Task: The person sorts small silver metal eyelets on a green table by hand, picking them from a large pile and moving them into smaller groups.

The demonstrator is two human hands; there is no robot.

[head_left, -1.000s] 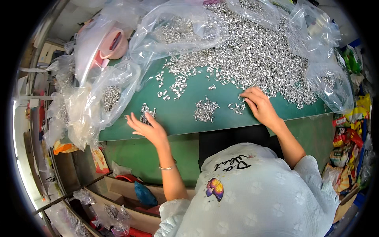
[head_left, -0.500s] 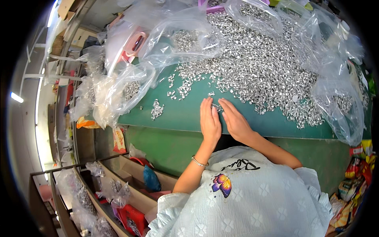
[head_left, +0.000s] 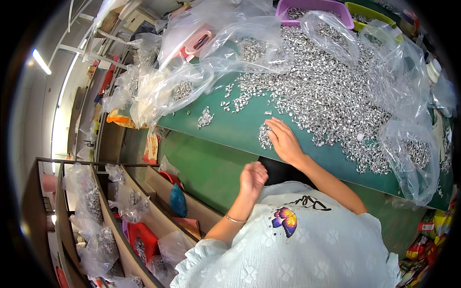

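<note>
A large heap of small silver metal parts [head_left: 331, 91] covers the green table [head_left: 240, 132]. My right hand [head_left: 284, 140] lies flat on the table with fingers spread, against a small cluster of the silver parts [head_left: 264, 136] near the front edge. My left hand [head_left: 253, 177] is off the table, below its front edge and close to my chest, fingers curled; whether it holds any parts is hidden. Another small cluster of parts [head_left: 205, 117] lies alone to the left.
Clear plastic bags [head_left: 182, 89] with silver parts lie at the table's left and right [head_left: 408, 153]. A purple tray [head_left: 312, 7] and a green tray [head_left: 370, 10] sit at the back. Wooden shelves [head_left: 96, 216] with bagged parts stand low on the left.
My left hand has come off the table and dropped below its front edge toward my body. My right hand stays by the small cluster. The view has swung to the left.
</note>
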